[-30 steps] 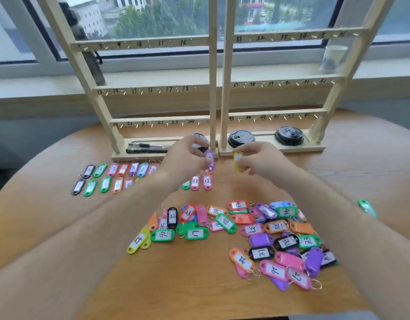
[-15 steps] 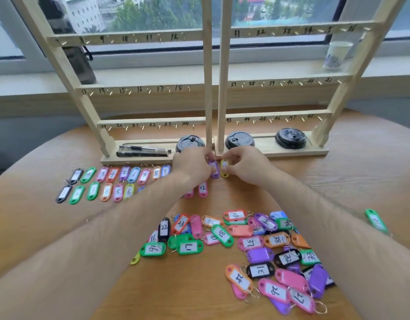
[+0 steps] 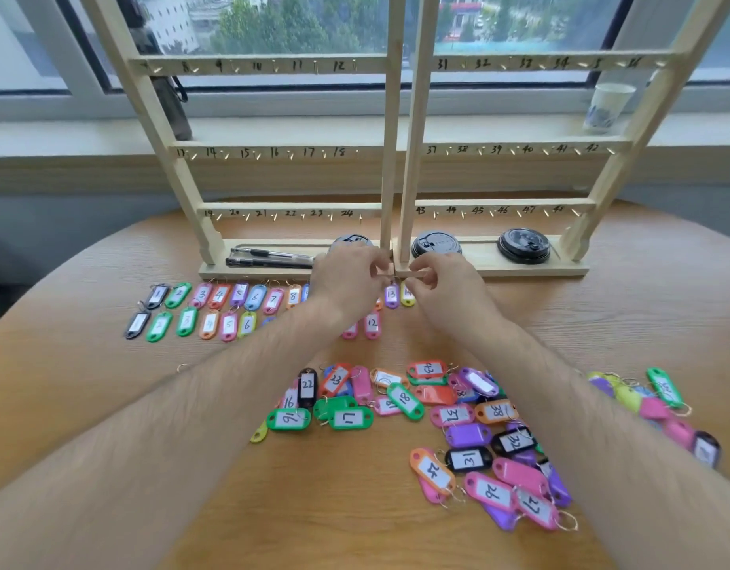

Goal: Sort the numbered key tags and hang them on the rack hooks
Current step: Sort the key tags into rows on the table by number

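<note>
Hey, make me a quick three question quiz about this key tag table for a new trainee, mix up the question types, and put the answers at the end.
1. True or false: some tags already hang on the rows of the rack that are in view.
2. The purple tag at the left hand lies beside a yellow tag at the right hand. Which number does the purple one show? A 13, B 31, C 22.
3. How many black lids sit on the rack's base?
Key: 1 false; 2 A; 3 three.
</note>
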